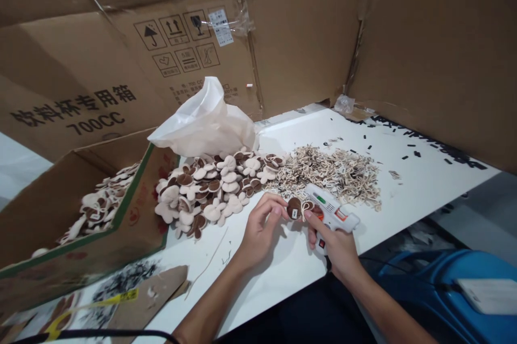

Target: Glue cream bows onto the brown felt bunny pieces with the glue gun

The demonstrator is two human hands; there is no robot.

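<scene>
A brown fabric piece [294, 208] with a small white label is pinched in my left hand [260, 225], above the white table. Against its right side lies a cream cord bow [306, 211], touched by my right thumb and fingertips. My right hand [337, 247] is also wrapped round a white hot glue gun [333, 208], whose nozzle end is hidden behind the fingers. Just beyond my hands spreads a heap of small cream cord bows [331, 172]. Left of it is a pile of flower-shaped cream and brown fabric pieces [214, 185].
An open cardboard box [141, 225] holding bow-trimmed pieces stands at left. A white plastic bag [205, 123] lies behind the pile. Tall cardboard walls [302, 37] close off the back. Small black pieces [436, 145] scatter at far right. A blue stool [464, 290] is at lower right.
</scene>
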